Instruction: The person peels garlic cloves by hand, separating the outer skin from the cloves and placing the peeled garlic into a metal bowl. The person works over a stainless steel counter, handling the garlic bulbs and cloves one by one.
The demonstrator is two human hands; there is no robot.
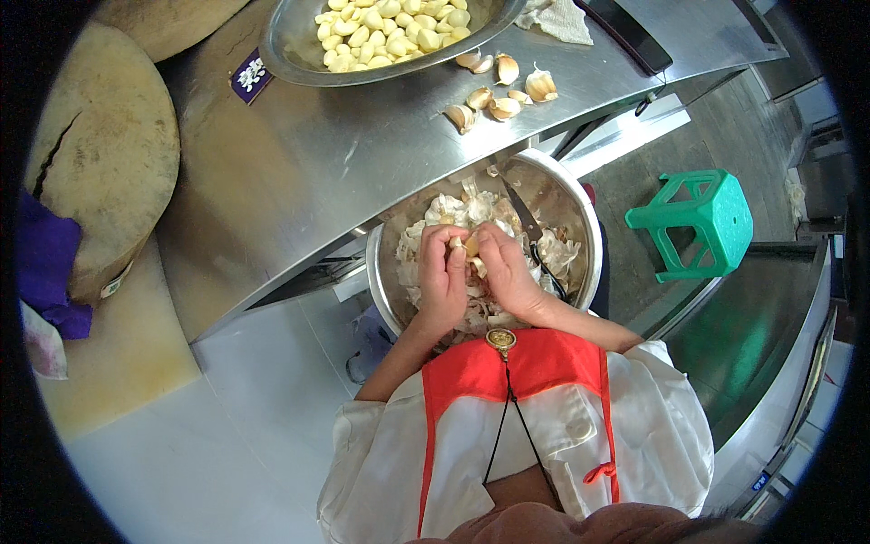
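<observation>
Over a steel basin (pixel 593 231) of papery garlic skins (pixel 469 207), my left hand (pixel 442 279) and my right hand (pixel 506 272) meet at the fingertips. Both grip a garlic clove (pixel 470 245) between them, partly covered by the fingers. Pale bits of skin stick out beside it. To the right of my right hand a knife (pixel 522 209) with a dark blade and a black looped handle lies on the skins. Several unpeeled garlic cloves (pixel 504 107) rest on the steel table (pixel 326 156) beyond the basin.
A steel bowl (pixel 292 64) of peeled garlic (pixel 391 34) stands on the table. Round wooden chopping blocks (pixel 109 149) are at the left, one with a purple cloth (pixel 47 251). A white rag (pixel 557 20) and a phone (pixel 629 34) lie at the back. A green stool (pixel 720 217) stands right.
</observation>
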